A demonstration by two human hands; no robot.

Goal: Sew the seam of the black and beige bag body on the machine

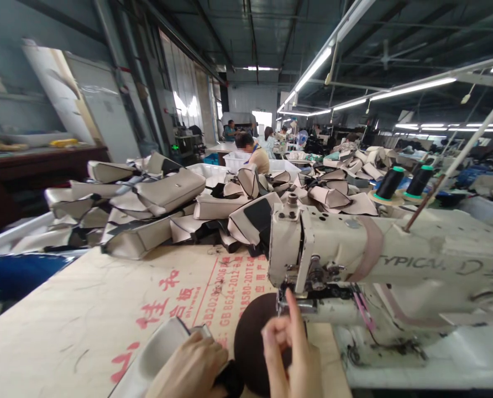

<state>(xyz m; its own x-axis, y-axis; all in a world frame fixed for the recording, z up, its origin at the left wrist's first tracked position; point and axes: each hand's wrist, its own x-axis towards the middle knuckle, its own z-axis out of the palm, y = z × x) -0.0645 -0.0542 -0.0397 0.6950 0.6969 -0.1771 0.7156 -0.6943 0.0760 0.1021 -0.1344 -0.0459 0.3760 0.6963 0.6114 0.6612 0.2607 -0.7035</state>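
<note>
My left hand (190,362), at the bottom, is closed on a beige sewn bag piece (155,351) with black parts, lying on the plywood tabletop (76,315). My right hand (294,351) is raised just in front of the sewing machine (337,249). Its index finger points up toward the needle area, the other fingers are partly bent, and I see nothing in it. Between my hands lies a dark brown round disc (250,337), partly covered by the right hand. The machine's needle and presser foot are hard to make out.
A large heap of beige and black bag pieces (167,193) borders the table's far edge. Two black thread spools (389,183) stand behind the machine. A blue object (18,276) sits at the left. Beyond the heap, a person (260,157) sits near white bins.
</note>
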